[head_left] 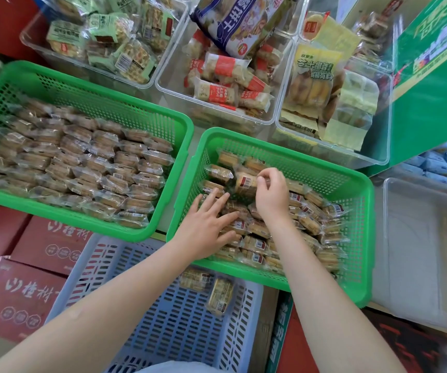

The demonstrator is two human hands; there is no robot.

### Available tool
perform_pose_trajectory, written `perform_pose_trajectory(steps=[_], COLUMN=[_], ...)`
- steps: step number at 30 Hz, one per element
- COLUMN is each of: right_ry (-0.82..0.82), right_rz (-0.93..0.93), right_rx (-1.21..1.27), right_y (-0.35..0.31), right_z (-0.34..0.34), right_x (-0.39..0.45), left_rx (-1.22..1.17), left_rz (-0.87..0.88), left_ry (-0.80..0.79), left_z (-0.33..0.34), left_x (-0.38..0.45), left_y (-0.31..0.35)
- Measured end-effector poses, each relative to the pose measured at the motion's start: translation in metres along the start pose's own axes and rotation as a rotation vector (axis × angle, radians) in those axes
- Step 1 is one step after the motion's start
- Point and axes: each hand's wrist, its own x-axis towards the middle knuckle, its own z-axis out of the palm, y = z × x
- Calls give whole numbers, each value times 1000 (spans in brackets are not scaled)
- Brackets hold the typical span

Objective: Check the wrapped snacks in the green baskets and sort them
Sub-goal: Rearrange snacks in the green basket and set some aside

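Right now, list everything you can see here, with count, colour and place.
Left green basket: one, left, neat rows of wrapped snacks.
Right green basket: one, centre, loose wrapped snacks.
Held snack: one, tan, above the right basket's pile.
Blue basket: one, below, holding two snacks.
Clear bins: several, top, assorted packets.
Red cartons: at least two, lower left.
Left hand: flat on the pile.
Right hand: pinches the held snack.
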Motion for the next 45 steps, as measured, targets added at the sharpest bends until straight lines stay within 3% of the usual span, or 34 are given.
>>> perform_pose_trajectory(steps=[7, 10, 12, 14, 17, 20, 23, 25, 28, 40, 45], right_ry=[226, 297, 262, 143, -29, -63, -78, -175, -309, -352, -287], right_rz=[104, 129, 88, 6, -90, -113, 26, 109, 138, 272, 285], right_rx=[303, 346, 327, 268, 221, 256, 430, 534, 551, 729, 741], right_y=[-10, -14, -13, -14, -23, -36, -45, -50, -52, -61, -62], right_z=[-42, -62, -72, -76, -73, -69, -70, -73, -79, -83, -80], right_x=[-27, -47, -63, -80, -108, -131, -151, -163, -180, -228, -240], left_rx=[-5, -115, -386, -805, -1321, -1486, -1608, -1691, -1752, -1669, -1538], left_rz=[7, -19, -77, -194, -224, -252, -359, -349, -287, -278, -179], left_ry=[-16, 4, 149, 301, 251, 221, 238, 239, 263, 239, 151], left_z=[-5, -11, -19, -35, -55, -59, -61, -64, -68, -47, -46], left_x=[-3, -15, -27, -40, -58, -71, -88, -101, -123, -182, -201], left_y=[1, 6, 13, 22, 35, 42, 46, 48, 50, 51, 52])
